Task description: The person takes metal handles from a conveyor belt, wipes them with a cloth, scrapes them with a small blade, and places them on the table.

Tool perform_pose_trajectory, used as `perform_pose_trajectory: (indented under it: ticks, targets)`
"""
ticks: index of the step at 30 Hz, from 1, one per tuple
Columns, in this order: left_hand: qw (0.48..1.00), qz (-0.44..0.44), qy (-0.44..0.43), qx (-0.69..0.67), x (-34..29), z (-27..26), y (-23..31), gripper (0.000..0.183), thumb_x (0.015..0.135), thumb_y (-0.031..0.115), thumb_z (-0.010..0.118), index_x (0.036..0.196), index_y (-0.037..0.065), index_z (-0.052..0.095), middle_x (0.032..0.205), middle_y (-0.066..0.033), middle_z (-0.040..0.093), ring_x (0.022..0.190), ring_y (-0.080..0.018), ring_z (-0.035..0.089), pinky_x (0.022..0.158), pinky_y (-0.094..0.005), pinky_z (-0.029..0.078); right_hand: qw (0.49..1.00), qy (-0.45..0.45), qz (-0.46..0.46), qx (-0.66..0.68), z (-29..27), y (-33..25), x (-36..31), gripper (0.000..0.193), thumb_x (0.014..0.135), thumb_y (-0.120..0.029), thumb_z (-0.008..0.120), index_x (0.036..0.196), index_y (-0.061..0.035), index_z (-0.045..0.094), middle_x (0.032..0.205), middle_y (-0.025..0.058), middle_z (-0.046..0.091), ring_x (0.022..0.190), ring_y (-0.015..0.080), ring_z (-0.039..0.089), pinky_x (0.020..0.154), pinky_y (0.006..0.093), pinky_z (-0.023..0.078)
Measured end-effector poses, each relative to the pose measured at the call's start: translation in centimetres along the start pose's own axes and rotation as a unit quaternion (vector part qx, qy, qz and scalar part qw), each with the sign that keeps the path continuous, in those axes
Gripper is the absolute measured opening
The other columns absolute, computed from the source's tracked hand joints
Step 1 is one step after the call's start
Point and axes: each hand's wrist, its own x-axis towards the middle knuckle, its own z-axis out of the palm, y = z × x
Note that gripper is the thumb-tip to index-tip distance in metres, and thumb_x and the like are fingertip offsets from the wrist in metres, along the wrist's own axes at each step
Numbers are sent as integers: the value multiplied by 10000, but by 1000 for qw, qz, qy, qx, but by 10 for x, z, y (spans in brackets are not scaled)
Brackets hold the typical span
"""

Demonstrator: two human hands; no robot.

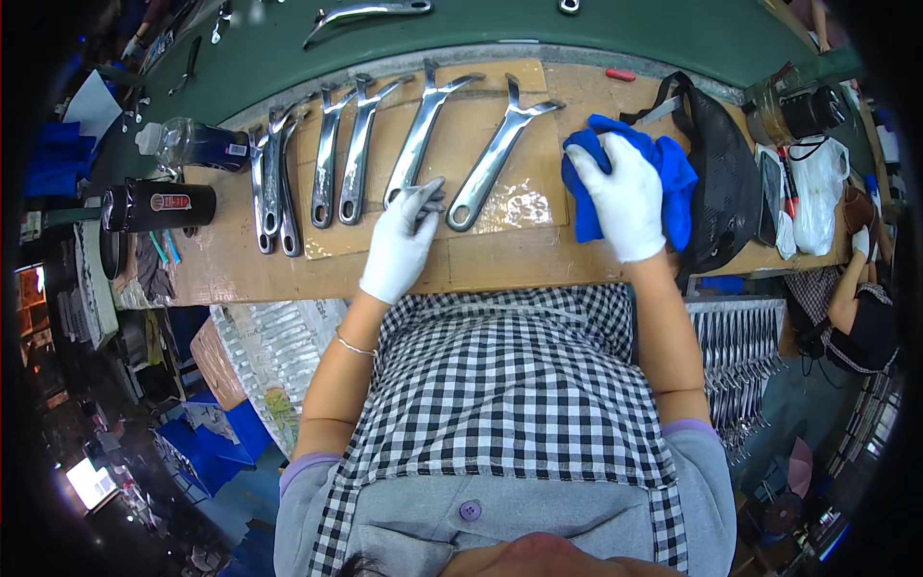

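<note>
My right hand [620, 197], in a white glove, is closed on a bunched blue cloth [685, 183] at the right of the bench. My gloved left hand [399, 250] has its fingers curled at the lower end of a shiny Y-headed metal wrench [420, 135]; the fingers partly cover that end. Just right of these fingers lies a similar wrench [500, 144], slanted, its hanging hole toward me. More such wrenches [358, 149] lie in a row to the left, and a few of them [274, 183] overlap at the row's end. The left fingertips look greyish.
A flat cardboard sheet [346, 242] lies beneath the wrenches. At left stand a dark tumbler [159, 207] and a clear bottle [197, 144]. A black bag [721, 173] and a white plastic bag [819, 192] sit at right. Beyond is a green surface [500, 29] with another wrench [370, 12].
</note>
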Motion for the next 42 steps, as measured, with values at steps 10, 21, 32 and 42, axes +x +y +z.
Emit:
perform_pose_trajectory:
  ticks: [10, 21, 32, 42]
  targets:
    - [944, 127, 41, 302, 35, 61, 33, 618, 783, 200, 745, 1356, 67, 554, 1120, -162, 624, 976, -348, 619, 853, -447, 528, 983, -93, -152, -48, 34, 2, -44, 412, 741, -166, 736, 1150, -123, 708, 1161, 111, 640, 1104, 308, 574, 911, 435, 460]
    - [950, 54, -13, 307, 41, 59, 44, 654, 826, 134, 656, 1437, 13, 458, 1163, -164, 611, 990, -316, 622, 864, -429, 535, 985, -66, -147, -61, 36, -4, -43, 357, 701, -129, 741, 1058, -156, 735, 953, 109, 607, 947, 293, 571, 813, 428, 452]
    - [822, -282, -185, -458, 26, 22, 25, 421, 971, 145, 549, 1363, -1, 504, 885, -64, 592, 656, -135, 574, 549, -248, 480, 979, -38, -183, -81, 31, -11, -26, 412, 801, -196, 729, 1209, -172, 674, 988, 89, 604, 969, 280, 565, 833, 447, 425]
    - [829, -322, -187, -418, 32, 18, 24, 339, 1006, 182, 564, 1289, -1, 531, 821, -28, 557, 619, -112, 538, 500, -234, 443, 968, -4, -249, 6, 81, -18, 21, 355, 830, -150, 692, 1184, -158, 669, 878, 89, 616, 826, 284, 612, 690, 435, 485]
